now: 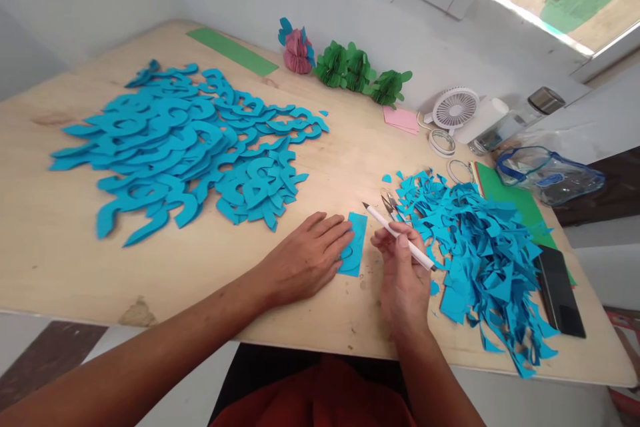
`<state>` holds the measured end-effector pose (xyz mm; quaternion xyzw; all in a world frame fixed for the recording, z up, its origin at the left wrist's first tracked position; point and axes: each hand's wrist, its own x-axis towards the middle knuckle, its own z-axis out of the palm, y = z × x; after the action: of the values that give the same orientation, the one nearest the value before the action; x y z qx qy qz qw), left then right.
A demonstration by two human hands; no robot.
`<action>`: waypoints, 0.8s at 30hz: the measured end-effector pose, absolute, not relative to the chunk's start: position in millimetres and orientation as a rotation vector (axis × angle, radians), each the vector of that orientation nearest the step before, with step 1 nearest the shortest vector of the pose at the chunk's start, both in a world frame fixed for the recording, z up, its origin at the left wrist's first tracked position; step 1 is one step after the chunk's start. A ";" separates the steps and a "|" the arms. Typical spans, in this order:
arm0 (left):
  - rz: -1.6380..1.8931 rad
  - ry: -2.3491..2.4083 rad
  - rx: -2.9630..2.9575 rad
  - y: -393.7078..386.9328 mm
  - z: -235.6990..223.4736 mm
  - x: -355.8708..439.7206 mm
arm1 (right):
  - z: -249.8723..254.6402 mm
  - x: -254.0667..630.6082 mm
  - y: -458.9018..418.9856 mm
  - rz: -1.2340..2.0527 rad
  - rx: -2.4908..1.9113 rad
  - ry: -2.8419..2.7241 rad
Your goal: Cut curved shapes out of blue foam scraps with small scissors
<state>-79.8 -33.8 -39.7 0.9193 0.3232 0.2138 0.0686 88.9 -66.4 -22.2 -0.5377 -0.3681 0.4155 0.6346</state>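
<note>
My left hand [309, 255] lies flat, fingers stretched out, pressing a small blue paper rectangle [355, 243] onto the wooden table [60, 240]. My right hand [403, 273] is closed around a white craft knife [397, 235], its tip pointing up-left just right of the paper. A wide spread of cut blue curved shapes [185, 147] covers the table's left half. A heap of blue paper scraps [480, 253] lies right of my right hand.
Scissors [389, 204] lie by the scraps. At the back stand green [350, 69] and pink [297, 51] paper ornaments, a green strip [232, 51], pink paper [401, 119], a small white fan [454, 109], tape rolls [441, 142]. A black phone [559, 289], green sheets and a clear pouch [550, 175] sit right.
</note>
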 end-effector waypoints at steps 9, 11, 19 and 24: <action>0.617 0.991 2.769 -33.7 -40.4 -79.7 | -27.7 95.6 -59.7 0.888 -1.437 -0.950; 0.622 0.995 2.771 -33.7 -40.7 -79.6 | -26.1 93.6 -60.5 0.920 -1.453 -0.986; 0.623 0.988 2.775 -33.2 -43.8 -80.1 | -26.3 89.1 -65.1 0.901 -1.385 -1.250; 0.589 0.986 2.771 -33.2 -44.7 -81.3 | -31.5 87.6 -65.9 0.787 -1.413 -1.457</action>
<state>-81.3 -33.2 -44.7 0.9214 0.3280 0.1959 0.0709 87.6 -65.9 -31.5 -0.5750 -0.5928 0.3202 0.4642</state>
